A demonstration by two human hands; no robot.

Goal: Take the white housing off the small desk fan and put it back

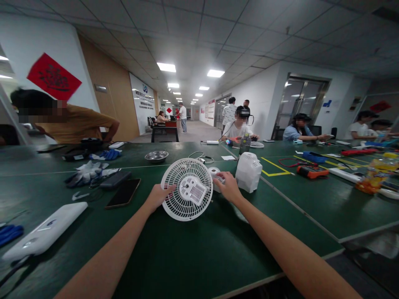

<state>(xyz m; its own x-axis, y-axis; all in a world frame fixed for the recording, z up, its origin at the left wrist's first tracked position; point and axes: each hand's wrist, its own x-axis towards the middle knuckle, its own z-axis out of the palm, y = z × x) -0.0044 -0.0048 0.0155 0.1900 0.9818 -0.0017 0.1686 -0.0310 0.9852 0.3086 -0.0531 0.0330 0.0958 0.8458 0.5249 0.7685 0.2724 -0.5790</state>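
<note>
A round white fan grille (188, 189) stands tilted on the green table (193, 253), its back side with a central hub facing me. My left hand (159, 197) grips the grille's left rim. My right hand (228, 187) is closed on the right side, around a small white fan part (215, 173) just behind the grille. A white fan body (248, 171) stands upright right beside my right hand.
To the left lie a black phone (123, 193), a dark case (115, 180), gloves (90, 171) and a white flat device (43, 233). A metal bowl (156, 155) sits behind. An orange meter (312, 171) lies to the right. Other people sit at the far tables.
</note>
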